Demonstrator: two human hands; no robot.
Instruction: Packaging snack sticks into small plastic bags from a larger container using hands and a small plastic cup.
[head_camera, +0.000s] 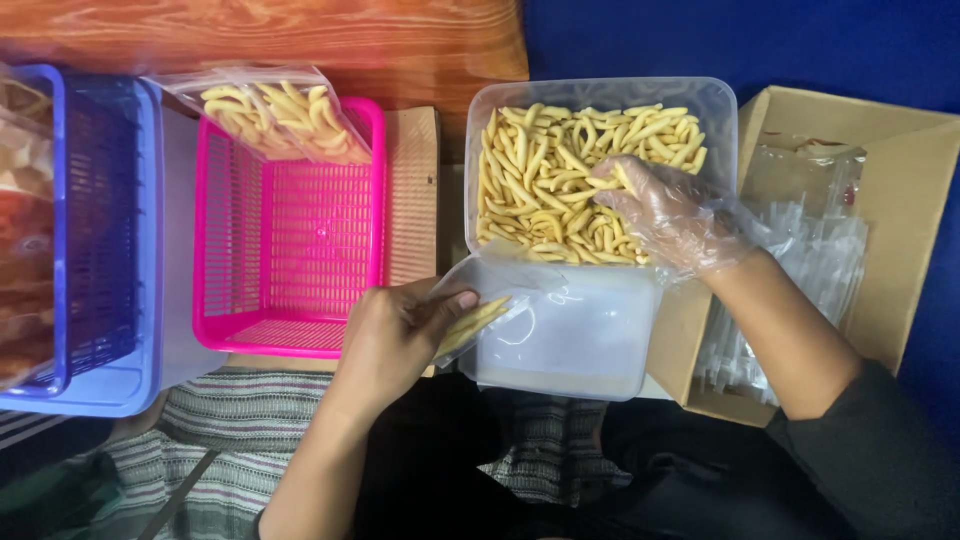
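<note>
A wooden table (300, 40) bears a pink basket (290, 230) and blue basket (95, 230).

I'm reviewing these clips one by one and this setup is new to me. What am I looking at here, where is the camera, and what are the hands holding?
There is no machine: one head-worn camera looks down at a person's own two hands. The right hand, in a thin clear glove, reaches into a clear tub of pale yellow stick snacks. The left hand, bare, holds a small clear bag with a few sticks inside, above a plastic lid. Left of that sit a pink basket, with a filled bag on its rim, and a blue basket. A cardboard box of empty bags stands on the right.
</note>
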